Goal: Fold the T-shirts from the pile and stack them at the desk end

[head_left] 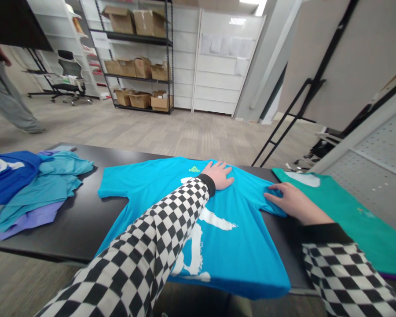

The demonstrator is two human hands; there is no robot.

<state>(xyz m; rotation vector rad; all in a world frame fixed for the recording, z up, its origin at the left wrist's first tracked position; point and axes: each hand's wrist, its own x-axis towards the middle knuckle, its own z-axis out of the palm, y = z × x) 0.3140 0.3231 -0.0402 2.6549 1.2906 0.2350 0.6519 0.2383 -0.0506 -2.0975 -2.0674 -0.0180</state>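
A bright blue T-shirt [244, 246] with a white brush-stroke print lies spread on the dark table [86, 220], its hem hanging over the near edge. My left hand [218, 175] rests flat on the shirt's upper chest, fingers spread, beside the small green logo. At the sleeve [264, 193] on the right, my right hand [292, 200] has its thumb and fingers closed on the sleeve's cloth. Part of the print is hidden under my left forearm.
Crumpled blue, teal and purple shirts [53, 180] are piled at the table's left. A green shirt [353, 215] lies flat on the right. Beyond stand a shelf rack [135, 39] with cardboard boxes, an office chair [69, 72] and a person [6, 88] at far left.
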